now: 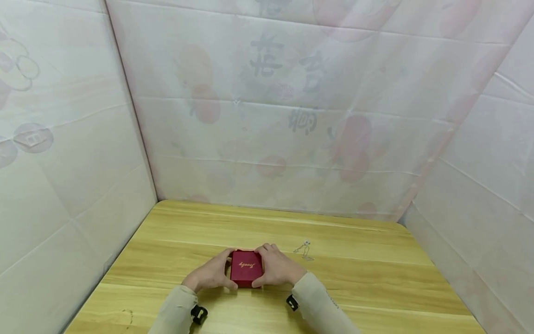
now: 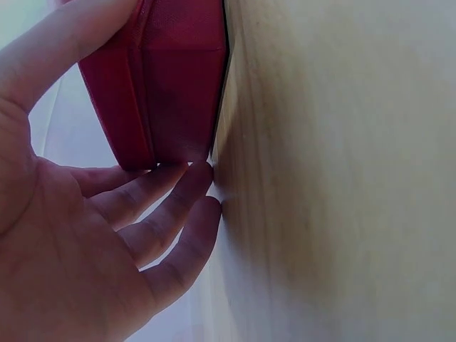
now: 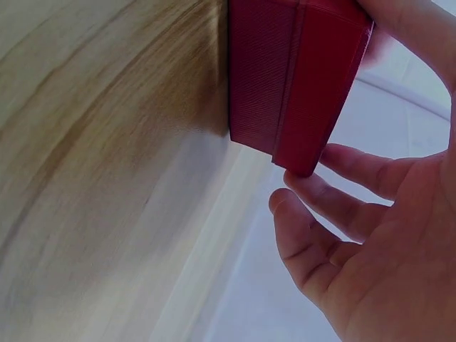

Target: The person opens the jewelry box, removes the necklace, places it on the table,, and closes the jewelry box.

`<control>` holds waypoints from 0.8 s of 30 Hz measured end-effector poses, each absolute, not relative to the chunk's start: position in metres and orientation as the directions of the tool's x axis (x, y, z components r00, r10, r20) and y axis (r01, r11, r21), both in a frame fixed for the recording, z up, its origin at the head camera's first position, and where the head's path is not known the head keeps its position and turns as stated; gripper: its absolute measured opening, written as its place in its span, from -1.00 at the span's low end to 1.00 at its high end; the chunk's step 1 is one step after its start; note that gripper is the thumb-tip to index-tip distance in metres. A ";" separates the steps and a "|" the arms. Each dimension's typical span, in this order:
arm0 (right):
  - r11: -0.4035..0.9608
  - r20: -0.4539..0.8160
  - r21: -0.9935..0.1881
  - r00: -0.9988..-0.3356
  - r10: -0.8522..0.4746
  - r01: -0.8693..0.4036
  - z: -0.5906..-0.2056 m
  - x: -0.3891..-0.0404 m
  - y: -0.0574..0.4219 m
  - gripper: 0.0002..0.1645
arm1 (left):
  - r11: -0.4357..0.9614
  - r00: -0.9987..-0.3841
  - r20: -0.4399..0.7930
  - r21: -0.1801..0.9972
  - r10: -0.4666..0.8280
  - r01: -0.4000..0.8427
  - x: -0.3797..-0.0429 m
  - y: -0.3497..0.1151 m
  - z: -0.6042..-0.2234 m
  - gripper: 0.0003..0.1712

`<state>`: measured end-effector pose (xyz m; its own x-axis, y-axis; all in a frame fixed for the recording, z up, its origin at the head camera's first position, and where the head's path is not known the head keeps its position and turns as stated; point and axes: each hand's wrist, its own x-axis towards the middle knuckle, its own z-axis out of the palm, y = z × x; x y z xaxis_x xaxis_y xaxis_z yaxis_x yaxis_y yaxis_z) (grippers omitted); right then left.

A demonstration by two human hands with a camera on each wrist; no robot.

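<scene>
A dark red jewelry box (image 1: 246, 266) with gold lettering on its closed lid sits on the wooden table between the two hands. My left hand (image 1: 212, 272) grips its left end, thumb at the near side and fingers at the far side. In the left wrist view, the fingertips (image 2: 201, 173) touch the box's lower edge beside the tabletop. From the other end my right hand (image 1: 278, 266) holds the box the same way, thumb near and fingers far. The right wrist view shows the seam between lid and base, with fingertips (image 3: 296, 182) against the lid's far edge.
A thin silver necklace (image 1: 306, 250) lies loosely on the table to the right of the box, beyond the right hand. The wooden tabletop (image 1: 367, 273) is bounded at the back and sides by pale printed fabric walls (image 1: 267, 139).
</scene>
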<state>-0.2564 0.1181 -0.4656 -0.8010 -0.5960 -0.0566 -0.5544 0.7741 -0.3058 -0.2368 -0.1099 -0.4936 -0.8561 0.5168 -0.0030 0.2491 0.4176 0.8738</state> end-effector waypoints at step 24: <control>0.769 -0.071 -0.286 -0.788 -0.612 -0.572 -0.467 -0.259 0.118 0.02 | 0.382 -0.839 -0.012 0.894 0.545 0.236 -0.237 -0.108 -0.487 -0.04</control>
<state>-0.2592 0.1180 -0.4672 -0.7876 -0.6121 -0.0708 -0.5718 0.7689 -0.2862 -0.2366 -0.1084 -0.4872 -0.8387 0.5445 -0.0117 0.2355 0.3819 0.8937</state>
